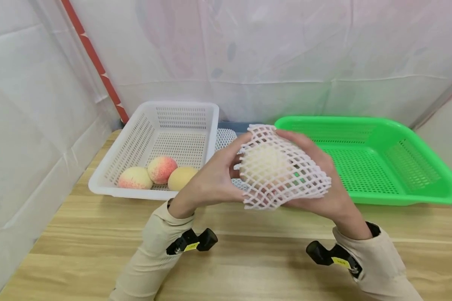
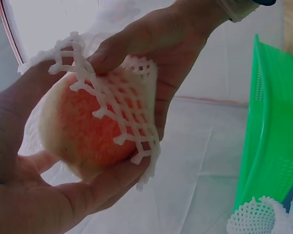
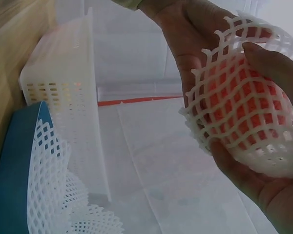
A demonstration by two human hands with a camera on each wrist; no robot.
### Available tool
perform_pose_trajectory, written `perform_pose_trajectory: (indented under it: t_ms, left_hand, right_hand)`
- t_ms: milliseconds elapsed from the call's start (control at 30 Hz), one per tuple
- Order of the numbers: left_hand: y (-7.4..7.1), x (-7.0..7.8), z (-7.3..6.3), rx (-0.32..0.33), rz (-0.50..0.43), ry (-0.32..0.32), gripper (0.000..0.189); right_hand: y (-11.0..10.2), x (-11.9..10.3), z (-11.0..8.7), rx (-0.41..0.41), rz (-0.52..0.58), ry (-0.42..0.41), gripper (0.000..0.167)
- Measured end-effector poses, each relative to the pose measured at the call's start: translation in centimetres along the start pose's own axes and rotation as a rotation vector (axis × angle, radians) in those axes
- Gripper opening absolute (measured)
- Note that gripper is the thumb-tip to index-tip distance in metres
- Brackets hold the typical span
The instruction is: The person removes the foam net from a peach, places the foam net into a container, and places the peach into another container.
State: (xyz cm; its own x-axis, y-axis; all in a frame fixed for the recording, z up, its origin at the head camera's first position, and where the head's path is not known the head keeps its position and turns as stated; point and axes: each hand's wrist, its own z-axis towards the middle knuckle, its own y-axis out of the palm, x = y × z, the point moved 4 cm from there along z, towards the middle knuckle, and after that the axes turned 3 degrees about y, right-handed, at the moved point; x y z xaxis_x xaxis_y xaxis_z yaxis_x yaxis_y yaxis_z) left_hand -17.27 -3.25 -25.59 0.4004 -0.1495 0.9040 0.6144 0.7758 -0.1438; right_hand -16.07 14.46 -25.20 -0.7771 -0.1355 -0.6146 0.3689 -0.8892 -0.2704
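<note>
Between both hands, raised over the table, is a peach (image 2: 85, 129) partly covered by a white foam net sleeve (image 1: 305, 179). My left hand (image 1: 211, 175) grips the peach from the left, fingers above and thumb below, by the sleeve's open edge. From the other side my right hand (image 1: 324, 184) holds the sleeve around the fruit, its fingers curled over the netting. In the left wrist view the peach's red side shows bare past the sleeve's edge. The right wrist view shows the netting (image 3: 244, 107) stretched over the red skin.
At the left stands a white basket (image 1: 98, 184) with a few peaches (image 1: 162, 169) in its near end. A green basket (image 1: 407, 198) stands at the right. Between them, a blue container (image 3: 12, 170) holds more foam nets (image 3: 49, 165). White sheeting (image 1: 267, 50) hangs behind.
</note>
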Motion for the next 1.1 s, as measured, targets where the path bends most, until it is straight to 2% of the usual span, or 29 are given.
perform_pose_trajectory:
  t_ms: [67,267,333,400,467,633,700,933,1000,1100]
  left_hand:
    - [0.1,-0.1,0.1,0.004,0.007,0.0,0.101]
    - [-0.4,0.1,-0.1,0.044,0.273,0.005,0.112]
    - [-0.4,0.1,0.0,0.047,0.32,0.008,0.113]
    - [-0.4,0.1,0.1,0.045,0.305,0.008,0.112]
    - [-0.3,0.1,0.1,0.043,0.229,-0.008,0.109]
    - [-0.3,0.0,0.0,0.092,0.078,-0.099,0.095]
    - [-0.5,0.0,0.0,0.11,0.091,-0.117,0.09]
    - [-1.2,0.3,-0.1,0.135,0.136,-0.123,0.081]
    - [-1.8,0.5,-0.3,0.164,0.153,-0.129,0.081]
    - [-2.9,1.1,-0.6,0.22,0.187,-0.101,0.081]
  right_hand:
    - [-0.1,0.1,-0.1,0.003,0.011,0.012,0.099]
    - [-0.2,0.5,-0.2,-0.019,0.021,0.098,0.107]
    - [-0.2,0.5,-0.2,-0.033,0.054,0.111,0.108]
    - [-0.1,0.6,-0.2,-0.04,0.073,0.115,0.109]
    - [-0.1,0.5,-0.2,-0.038,0.085,0.114,0.108]
    - [-0.1,0.2,-0.2,-0.014,0.036,0.11,0.099]
    - [0.0,0.1,-0.1,-0.008,0.018,0.112,0.095]
    - [-0.2,0.1,0.0,-0.003,-0.013,0.123,0.085]
    - [-0.4,0.1,0.0,0.013,-0.072,0.122,0.08]
    - [-0.7,0.2,-0.1,0.053,-0.202,0.112,0.059]
